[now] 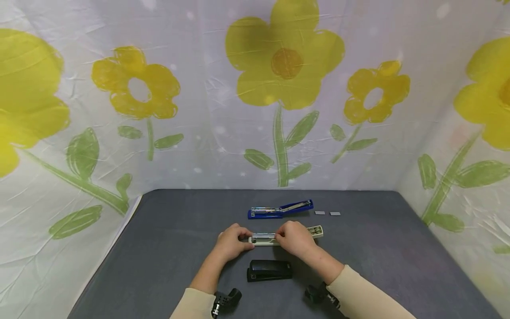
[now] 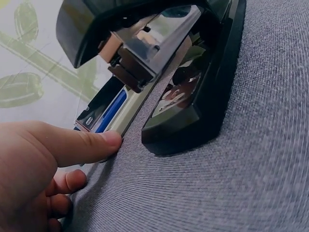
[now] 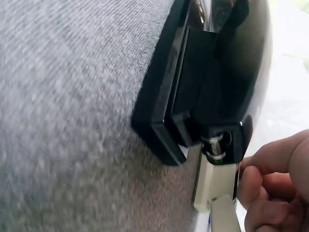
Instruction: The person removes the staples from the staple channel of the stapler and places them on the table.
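Note:
A cream-coloured stapler [image 1: 264,243] lies on the dark table, its top arm folded back to the right and its metal magazine exposed. My left hand [image 1: 231,243] grips its left end between thumb and fingers. At the stapler's middle, the curled fingers of my right hand [image 1: 295,238] pinch at the right end of the magazine; those fingers hide exactly what lies between them. Closer to me, a black stapler [image 1: 269,270] rests closed, and it blocks part of both wrist views. In the right wrist view, the cream stapler [image 3: 212,186] shows beyond the black one.
Behind the cream stapler lies a blue stapler [image 1: 266,214], opened out flat. Two small grey staple strips [image 1: 320,213] sit to its right. A flower-patterned cloth [image 1: 215,146] hangs around the back and sides of the grey-covered table [image 1: 179,230].

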Demonstrator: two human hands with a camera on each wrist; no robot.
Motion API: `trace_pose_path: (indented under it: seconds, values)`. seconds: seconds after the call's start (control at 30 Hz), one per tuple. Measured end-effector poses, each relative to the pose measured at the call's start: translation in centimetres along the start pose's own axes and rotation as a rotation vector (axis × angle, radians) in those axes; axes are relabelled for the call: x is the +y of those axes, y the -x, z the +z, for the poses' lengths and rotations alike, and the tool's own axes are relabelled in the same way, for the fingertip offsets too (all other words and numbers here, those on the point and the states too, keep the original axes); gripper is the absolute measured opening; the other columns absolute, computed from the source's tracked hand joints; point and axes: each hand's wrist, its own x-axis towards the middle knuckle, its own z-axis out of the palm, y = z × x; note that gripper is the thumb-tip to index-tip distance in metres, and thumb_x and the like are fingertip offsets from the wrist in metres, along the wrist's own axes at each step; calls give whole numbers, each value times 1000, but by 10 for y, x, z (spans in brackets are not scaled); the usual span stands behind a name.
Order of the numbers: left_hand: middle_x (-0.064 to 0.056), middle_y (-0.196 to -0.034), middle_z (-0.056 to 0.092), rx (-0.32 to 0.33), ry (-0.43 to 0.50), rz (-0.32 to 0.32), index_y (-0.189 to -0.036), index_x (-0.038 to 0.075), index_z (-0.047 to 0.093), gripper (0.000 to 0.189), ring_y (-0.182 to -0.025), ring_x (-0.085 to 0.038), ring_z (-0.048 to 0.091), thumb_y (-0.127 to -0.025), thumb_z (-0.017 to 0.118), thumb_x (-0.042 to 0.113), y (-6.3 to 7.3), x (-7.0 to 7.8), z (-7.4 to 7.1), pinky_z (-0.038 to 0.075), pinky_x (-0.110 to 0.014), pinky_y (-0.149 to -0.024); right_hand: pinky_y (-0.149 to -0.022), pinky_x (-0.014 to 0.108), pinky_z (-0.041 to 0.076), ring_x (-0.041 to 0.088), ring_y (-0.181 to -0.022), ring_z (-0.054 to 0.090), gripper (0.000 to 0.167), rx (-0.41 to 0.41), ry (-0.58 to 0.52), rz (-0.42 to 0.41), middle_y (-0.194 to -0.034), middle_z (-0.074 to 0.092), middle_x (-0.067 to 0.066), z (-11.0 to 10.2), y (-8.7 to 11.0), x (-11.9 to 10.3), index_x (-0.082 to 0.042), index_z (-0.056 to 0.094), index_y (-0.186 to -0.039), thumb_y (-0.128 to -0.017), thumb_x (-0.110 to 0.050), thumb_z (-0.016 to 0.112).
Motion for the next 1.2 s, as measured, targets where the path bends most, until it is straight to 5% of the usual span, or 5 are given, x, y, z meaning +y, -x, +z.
trace_pose_path:
  seconds: [0.43,0.9,1.2]
  values:
    - [3,-84,52,18,16,4,-104,14,80,28,-75,-13,45,-79,89,24,2,4,-3,33,-41,-77,-59,31,48,7,-63,58,8,27,-118,76,-76,71,-5,6,-4,5,-12,80,-86,-91,-18,78]
    - [2,-84,50,-6,31,-6,-105,14,77,27,-76,-15,45,-82,87,23,2,-1,-4,32,-40,-75,-59,29,47,6,-63,57,11,107,-207,5,-76,68,-8,12,-6,-1,-15,74,-84,-91,-21,80]
    - [2,-84,49,-10,38,-14,-103,14,77,26,-75,-16,44,-81,88,24,1,3,-2,32,-40,-74,-62,32,49,11,-71,61,13,74,-352,107,-82,69,-4,9,-9,-2,-8,74,-95,-89,-17,82]
